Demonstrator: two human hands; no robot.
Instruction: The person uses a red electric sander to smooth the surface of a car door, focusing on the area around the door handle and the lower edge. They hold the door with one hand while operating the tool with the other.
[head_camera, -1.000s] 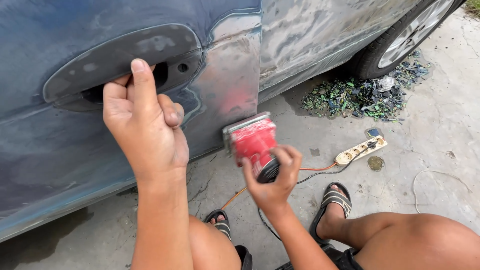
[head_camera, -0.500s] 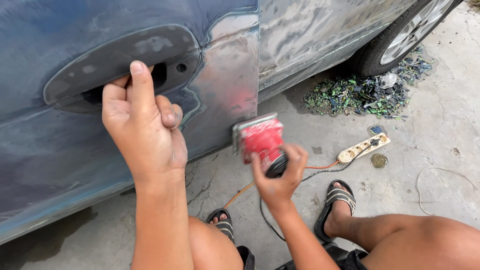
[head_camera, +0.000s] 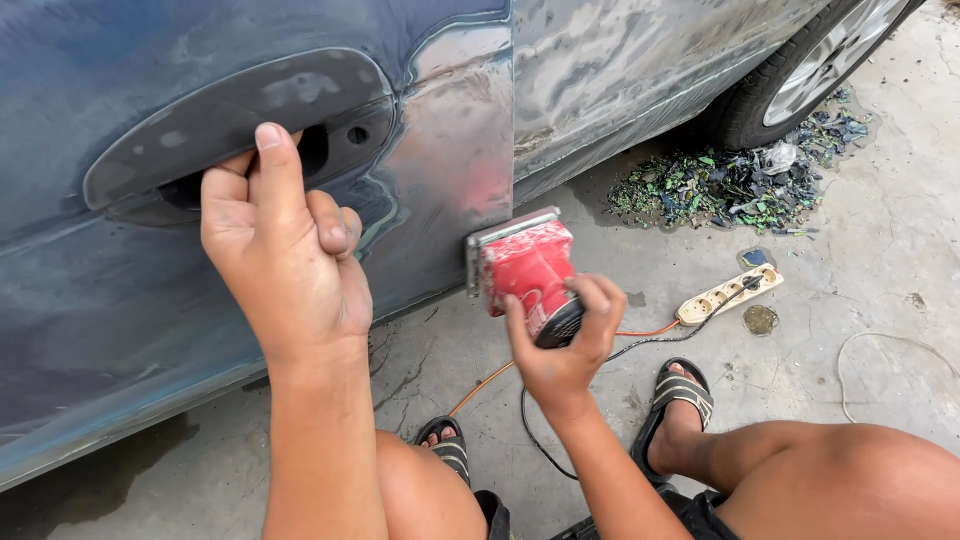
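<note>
right hand (head_camera: 560, 345): nearest the camera, clenched round the rear grip of the sander (head_camera: 525, 270); fingers wrap the black vent end.
sander: a red block with a grey pad plate, held in the air at the lower rear edge of the door (head_camera: 440, 180), the plate just beside the bare-metal patch (whether it touches, I cannot tell).
sander axis: long axis runs from the hand up and left to the door; pad face points at the panel, tilted a little upward.
left hand (head_camera: 280, 250): fingertips hooked into the handle recess (head_camera: 240, 130), thumb up along the panel; it grasps the recess edge as a brace.
cord risk: the black cord (head_camera: 640, 345) and orange lead (head_camera: 480, 385) trail across the concrete between the sandalled feet; a foot shift could snag them and jerk the sander off line.
edge risk: with the plate tilted at the door edge, one corner could dig in and gouge the thinned metal, or skip into the gap.
grip risk: a one-handed hold at the tail gives little leverage, so the sander may twist.
power strip (head_camera: 728, 293): on the floor beyond the feet, beside a damp-looking spot.
far: flaked debris (head_camera: 730, 185) heaped by the wheel (head_camera: 820, 60).
</note>
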